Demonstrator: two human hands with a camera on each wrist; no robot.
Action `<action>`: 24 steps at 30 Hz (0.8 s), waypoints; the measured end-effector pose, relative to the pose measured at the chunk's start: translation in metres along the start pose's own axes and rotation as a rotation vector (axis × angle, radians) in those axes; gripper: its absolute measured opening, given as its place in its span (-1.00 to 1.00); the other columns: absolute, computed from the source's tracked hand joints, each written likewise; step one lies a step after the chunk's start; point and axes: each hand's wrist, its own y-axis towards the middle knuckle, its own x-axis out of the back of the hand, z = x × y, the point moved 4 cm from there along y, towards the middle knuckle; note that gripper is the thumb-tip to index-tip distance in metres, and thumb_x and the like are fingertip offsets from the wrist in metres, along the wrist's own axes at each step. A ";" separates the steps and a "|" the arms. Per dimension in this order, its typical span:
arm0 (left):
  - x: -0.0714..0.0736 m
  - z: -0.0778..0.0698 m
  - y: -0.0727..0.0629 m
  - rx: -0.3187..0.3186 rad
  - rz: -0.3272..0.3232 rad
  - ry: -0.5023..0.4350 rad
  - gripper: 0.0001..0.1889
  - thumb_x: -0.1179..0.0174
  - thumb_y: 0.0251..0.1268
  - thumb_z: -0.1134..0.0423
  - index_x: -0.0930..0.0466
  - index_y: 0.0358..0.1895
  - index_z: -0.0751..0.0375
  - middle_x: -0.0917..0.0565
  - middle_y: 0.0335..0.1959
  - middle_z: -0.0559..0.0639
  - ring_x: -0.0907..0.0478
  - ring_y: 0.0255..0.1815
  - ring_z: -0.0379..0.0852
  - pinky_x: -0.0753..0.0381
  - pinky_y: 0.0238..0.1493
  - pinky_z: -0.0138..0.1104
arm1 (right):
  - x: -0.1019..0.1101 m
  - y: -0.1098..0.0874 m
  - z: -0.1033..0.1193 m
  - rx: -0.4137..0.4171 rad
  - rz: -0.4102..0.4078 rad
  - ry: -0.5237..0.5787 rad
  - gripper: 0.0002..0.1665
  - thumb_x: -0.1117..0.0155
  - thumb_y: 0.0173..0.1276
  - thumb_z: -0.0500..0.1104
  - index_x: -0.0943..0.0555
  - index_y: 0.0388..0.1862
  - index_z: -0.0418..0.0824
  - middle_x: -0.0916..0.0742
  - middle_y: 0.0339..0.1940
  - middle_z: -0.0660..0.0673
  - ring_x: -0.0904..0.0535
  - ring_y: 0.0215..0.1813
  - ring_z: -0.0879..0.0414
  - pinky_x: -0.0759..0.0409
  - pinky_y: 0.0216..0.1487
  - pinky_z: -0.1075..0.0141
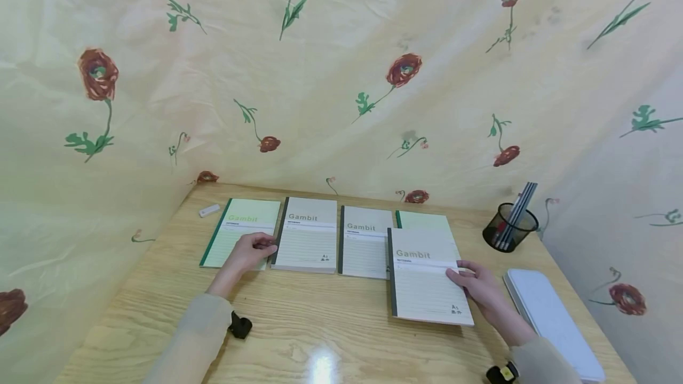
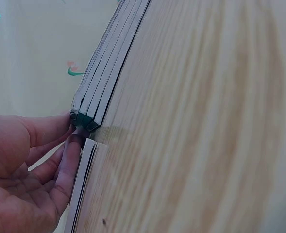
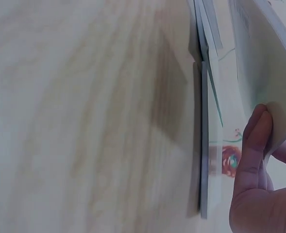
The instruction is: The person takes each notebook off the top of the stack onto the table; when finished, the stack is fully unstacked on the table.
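My right hand [image 1: 477,283] holds a white notebook [image 1: 427,292] with a dark spine by its right edge, thumb on the cover and fingers beneath. In the right wrist view, the notebook is raised above the table. My left hand [image 1: 252,252] lies over the lower right of a green-spined notebook [image 1: 242,218]. Its fingertips touch the spine side of a thick white notebook stack [image 1: 305,239], whose several layers show in the left wrist view. Another white notebook [image 1: 365,248] lies right of that stack. A second green notebook [image 1: 424,219] is partly hidden behind the held one.
A black mesh pen holder [image 1: 506,245] with several dark pencils stands at the back right. A white case [image 1: 552,319] lies along the right side of the wooden table [image 1: 299,325]. A white eraser-like block [image 1: 209,210] is at the back left. Flowered cloth hangs behind.
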 end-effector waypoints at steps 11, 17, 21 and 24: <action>-0.002 0.003 0.001 0.010 0.003 -0.015 -0.72 -0.27 0.37 0.35 -0.64 0.09 0.36 -0.68 -0.11 0.13 -0.55 -0.09 0.02 -0.50 -0.02 -0.14 | 0.015 -0.018 -0.018 -0.030 0.012 0.038 -0.23 -0.22 0.50 -0.13 -0.12 0.42 -0.55 -0.74 -0.23 -0.03 -0.65 -0.25 0.19 -0.61 -0.25 0.31; -0.003 0.003 0.002 0.014 0.007 -0.020 -0.71 -0.27 0.37 0.34 -0.64 0.10 0.35 -0.68 -0.10 0.13 -0.55 -0.08 0.03 -0.51 0.00 -0.13 | 0.021 -0.027 -0.031 -0.074 0.009 0.022 -0.21 -0.23 0.50 -0.12 -0.12 0.41 -0.58 -0.75 -0.17 -0.09 -0.65 -0.21 0.18 -0.59 -0.22 0.30; -0.002 0.002 0.003 0.006 0.010 -0.015 -0.72 -0.27 0.37 0.34 -0.64 0.10 0.34 -0.68 -0.09 0.12 -0.56 -0.07 0.03 -0.51 0.02 -0.12 | 0.024 -0.033 -0.039 -0.120 -0.009 0.029 -0.14 -0.28 0.47 -0.08 -0.09 0.42 -0.57 -0.76 -0.16 -0.09 -0.66 -0.21 0.18 -0.59 -0.22 0.28; -0.001 0.001 0.004 -0.010 0.012 -0.008 -0.72 -0.27 0.37 0.35 -0.64 0.09 0.36 -0.69 -0.10 0.14 -0.56 -0.07 0.04 -0.52 0.02 -0.11 | 0.027 -0.039 -0.044 -0.143 -0.018 0.030 -0.14 -0.29 0.46 -0.07 -0.10 0.42 -0.55 -0.76 -0.16 -0.09 -0.65 -0.21 0.16 -0.59 -0.23 0.26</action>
